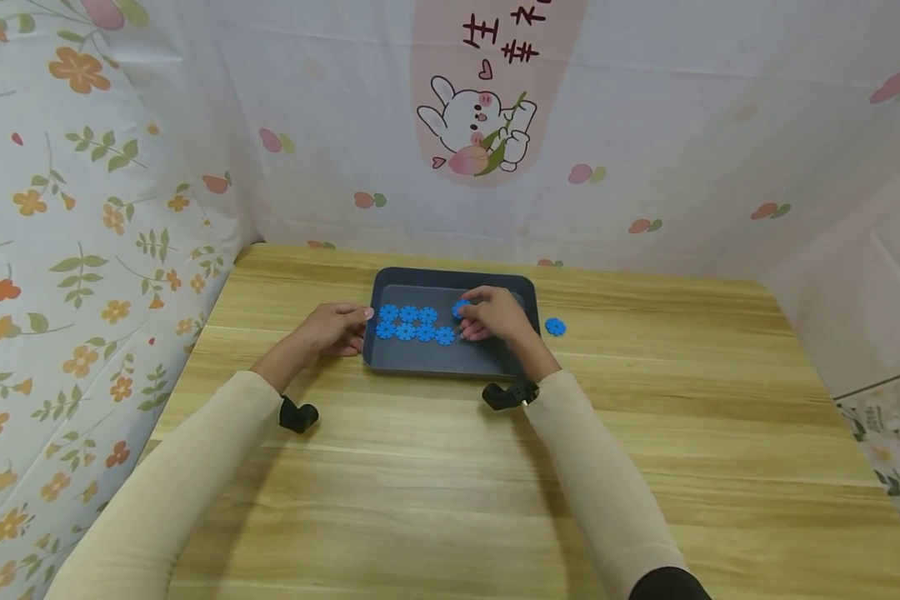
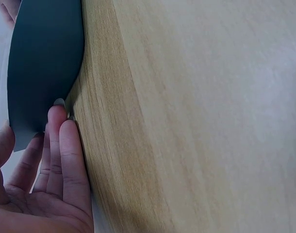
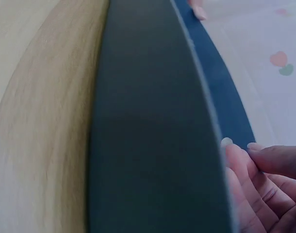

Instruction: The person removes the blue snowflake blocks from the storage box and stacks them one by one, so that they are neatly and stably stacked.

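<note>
A dark grey tray point(image 1: 420, 360) lies on the table. Inside its left half, several blue notched discs point(image 1: 407, 314) form two rows, the front row reaching farther right. My right hand point(image 1: 497, 317) is over the tray's right half and pinches another blue notched disc point(image 1: 460, 308); in the right wrist view the tray wall point(image 3: 153, 121) hides that disc. At the left end my left hand point(image 1: 336, 328) holds the tray, thumb at the rim and fingers against the outer wall, as the left wrist view shows point(image 2: 51, 179).
One loose blue disc point(image 1: 556, 327) lies on the wooden table point(image 1: 420, 483) just right of the tray. A printed cloth point(image 1: 330, 100) hangs behind the table, and a flowered cloth point(image 1: 97, 250) hangs on the left. Black wrist cameras point(image 1: 297, 414) sit at both wrists.
</note>
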### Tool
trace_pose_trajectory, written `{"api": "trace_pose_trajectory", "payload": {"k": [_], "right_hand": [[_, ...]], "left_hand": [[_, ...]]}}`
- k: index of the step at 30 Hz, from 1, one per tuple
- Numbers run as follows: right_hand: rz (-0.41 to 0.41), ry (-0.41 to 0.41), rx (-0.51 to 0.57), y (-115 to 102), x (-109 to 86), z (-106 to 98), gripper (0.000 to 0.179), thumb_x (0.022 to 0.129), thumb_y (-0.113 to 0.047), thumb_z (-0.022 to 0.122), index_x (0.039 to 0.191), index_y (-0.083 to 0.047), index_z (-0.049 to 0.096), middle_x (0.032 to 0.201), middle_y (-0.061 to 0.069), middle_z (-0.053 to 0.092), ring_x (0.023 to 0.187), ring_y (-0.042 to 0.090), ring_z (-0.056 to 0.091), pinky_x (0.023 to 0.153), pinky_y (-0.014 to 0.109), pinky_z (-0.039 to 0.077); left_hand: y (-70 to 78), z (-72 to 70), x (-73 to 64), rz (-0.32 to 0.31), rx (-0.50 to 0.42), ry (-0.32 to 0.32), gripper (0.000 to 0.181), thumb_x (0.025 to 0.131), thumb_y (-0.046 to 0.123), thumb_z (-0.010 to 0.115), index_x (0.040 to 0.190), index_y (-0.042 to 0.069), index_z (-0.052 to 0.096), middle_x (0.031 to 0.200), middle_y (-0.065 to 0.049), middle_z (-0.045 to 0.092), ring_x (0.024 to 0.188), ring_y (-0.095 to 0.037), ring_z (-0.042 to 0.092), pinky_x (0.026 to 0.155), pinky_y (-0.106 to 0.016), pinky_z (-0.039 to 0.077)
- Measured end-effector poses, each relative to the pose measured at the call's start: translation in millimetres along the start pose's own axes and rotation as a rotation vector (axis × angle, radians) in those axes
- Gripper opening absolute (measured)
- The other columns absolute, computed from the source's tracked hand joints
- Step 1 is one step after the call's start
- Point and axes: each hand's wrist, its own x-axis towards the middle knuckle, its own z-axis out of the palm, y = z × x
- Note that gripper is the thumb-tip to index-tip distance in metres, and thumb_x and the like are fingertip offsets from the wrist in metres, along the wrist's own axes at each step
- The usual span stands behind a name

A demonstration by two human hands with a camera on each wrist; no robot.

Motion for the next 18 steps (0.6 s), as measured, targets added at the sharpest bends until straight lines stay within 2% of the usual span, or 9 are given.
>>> {"api": "trace_pose_trajectory", "payload": {"k": [7, 13, 18], "right_hand": [[-0.054, 0.046, 0.033, 0.9, -12.6, -18.1, 0.035, 0.095, -0.015, 0.064, 0.128, -0.003, 0.06, 0.071, 0.01, 0.067, 0.057, 0.019, 0.068, 0.066, 0.043, 0.06], [-0.054, 0.098, 0.075, 5.2, -22.8, -34.5, 0.033, 0.095, -0.018, 0.065, 0.124, -0.003, 0.06, 0.07, 0.007, 0.067, 0.058, 0.016, 0.069, 0.067, 0.042, 0.06], [-0.053, 0.144, 0.102, 6.3, -32.3, -47.2, 0.037, 0.095, -0.018, 0.064, 0.128, -0.002, 0.058, 0.071, 0.006, 0.068, 0.057, 0.015, 0.069, 0.068, 0.041, 0.06]], "left_hand": [[1.5, 0.7, -1.1, 0.001, 0.0, -0.005, 0.053, 0.1, 0.042, 0.054, 0.143, 0.012, 0.049, 0.1, -0.007, 0.059, 0.073, -0.013, 0.064, 0.069, -0.026, 0.058], [2.4, 0.3, -2.9, -0.007, -0.013, -0.017, 0.055, 0.099, 0.042, 0.054, 0.145, 0.012, 0.046, 0.103, -0.008, 0.059, 0.074, -0.012, 0.064, 0.071, -0.027, 0.058], [3.4, 0.7, -3.6, -0.004, -0.014, -0.024, 0.055, 0.1, 0.042, 0.053, 0.146, 0.012, 0.046, 0.103, -0.007, 0.059, 0.073, -0.011, 0.063, 0.07, -0.026, 0.058]]}}
